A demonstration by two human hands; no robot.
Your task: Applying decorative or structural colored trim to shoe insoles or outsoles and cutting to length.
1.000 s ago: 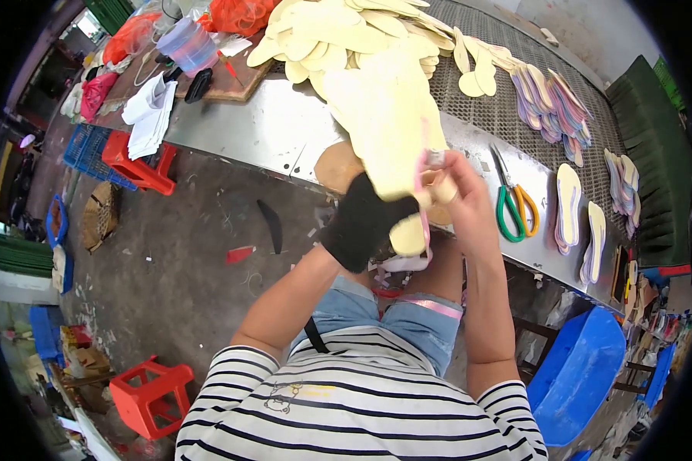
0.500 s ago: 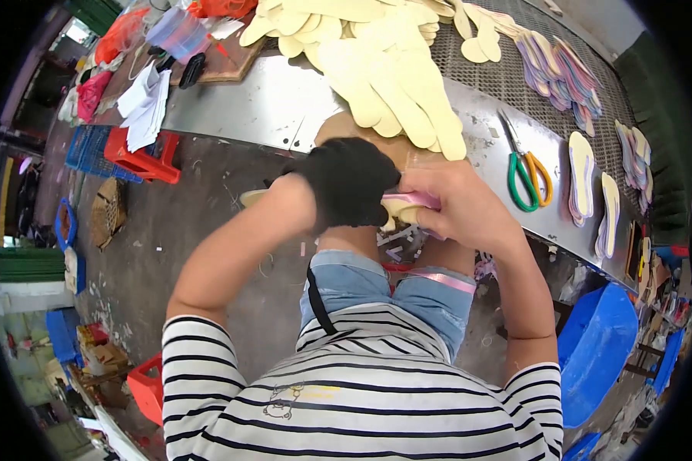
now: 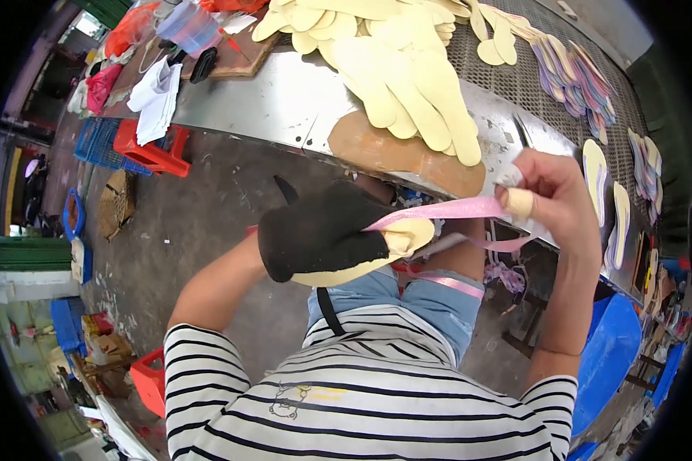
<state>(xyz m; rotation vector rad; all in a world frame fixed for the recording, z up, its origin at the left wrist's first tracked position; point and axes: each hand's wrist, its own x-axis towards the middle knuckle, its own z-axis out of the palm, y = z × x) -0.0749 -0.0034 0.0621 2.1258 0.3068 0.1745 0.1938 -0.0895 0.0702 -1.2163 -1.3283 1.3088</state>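
My left hand (image 3: pixel 327 230), in a black glove, is closed around a cream insole (image 3: pixel 407 234) above my lap. The insole's rounded end and lower edge stick out from the glove. My right hand (image 3: pixel 553 203) is raised to the right, with tape wrapped on its thumb and a white covering on a fingertip. It pinches a pink strip (image 3: pixel 454 209) that runs taut to the insole at the glove. A loose loop of the strip hangs below. The scissors' blades (image 3: pixel 521 131) show beyond my right hand, which hides their handles.
A big pile of cream insoles (image 3: pixel 407 84) lies on the metal-topped table (image 3: pixel 246 104) ahead, by a brown board (image 3: pixel 392 150). More insoles (image 3: pixel 594 173) lie at right. A red stool (image 3: pixel 154 146) stands left; a blue tub (image 3: pixel 611 338) stands right.
My right hand has moved away to the right, drawing out the pink strip. My left hand has turned and come down a little with the insole, now more visible. The scissors' handles have become hidden.
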